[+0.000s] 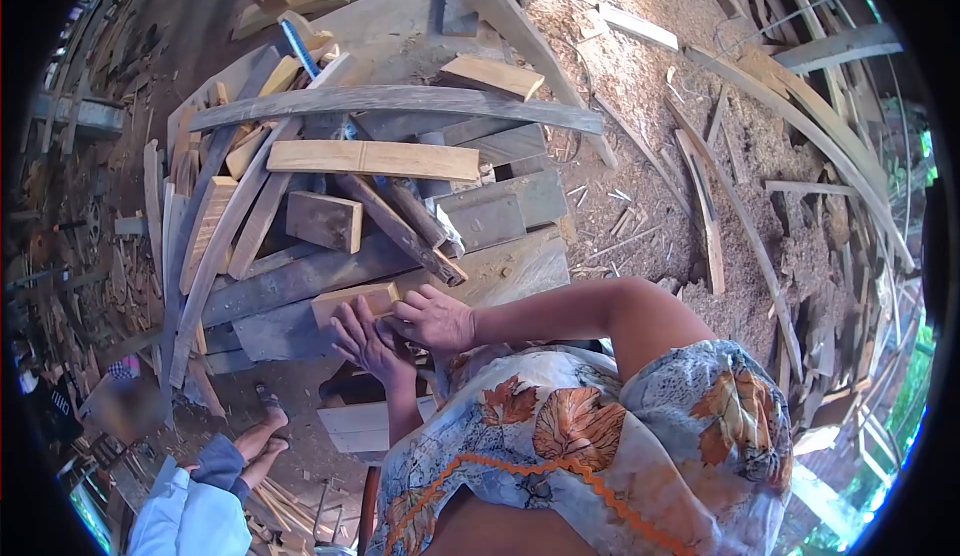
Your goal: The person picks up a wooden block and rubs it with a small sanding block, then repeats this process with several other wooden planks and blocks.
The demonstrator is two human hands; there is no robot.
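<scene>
A short, light brown wooden block [352, 301] lies at the near edge of the wood-covered table. My left hand [378, 351] rests against its near side, the fingers stretched and spread. Beside it, my right hand [438, 320] bends its fingers over the block's right end, close to the left fingertips. Something small and dark shows between the two hands; I cannot make out what it is. Beyond the block, a dark narrow stick [405, 231] and another short wooden block [325, 221] lie on the pile.
A long grey plank [400, 106] and a pale board [375, 159] cross the pile. A blue-handled tool [298, 48] stands at its back. Sawdust [640, 86] and loose strips cover the ground to the right. Another person [205, 496] is at the lower left.
</scene>
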